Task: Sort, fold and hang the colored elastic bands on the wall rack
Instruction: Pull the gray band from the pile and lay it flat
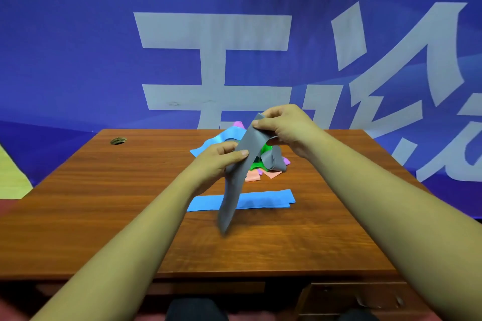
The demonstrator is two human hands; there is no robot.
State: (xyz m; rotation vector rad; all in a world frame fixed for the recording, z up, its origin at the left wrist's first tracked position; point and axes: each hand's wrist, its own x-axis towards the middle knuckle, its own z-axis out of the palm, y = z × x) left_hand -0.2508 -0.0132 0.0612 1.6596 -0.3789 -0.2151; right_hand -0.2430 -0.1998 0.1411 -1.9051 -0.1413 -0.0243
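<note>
The right hand (pixel 284 125) is raised over the far middle of the table (pixel 104 203), thumb and curled fingers pinching the top end of a grey band (pixel 232 198). The left hand (pixel 219 159) sits lower and nearer the front edge, its thumb pressed across the band's face and its fingers wrapped behind, so it grips the strip partway down. Both hands are thus closed on the same band, the right nearer its upper end.

The band's long axis runs steeply from the right hand down toward the front edge. Its loose lower tail is blurred, and I cannot tell whether the tip touches the table. More grey strip appears to trail from the right hand back into the pile (pixel 266 150) of blue, green, purple and orange bands near the far edge. To fold it, that trailing part probably has to come free first.

The tail hangs in front of a folded blue band (pixel 263 199), which lies flat, parallel to the front edge. Behind the table hangs a blue banner (pixel 78 47); no wall rack is in view
</note>
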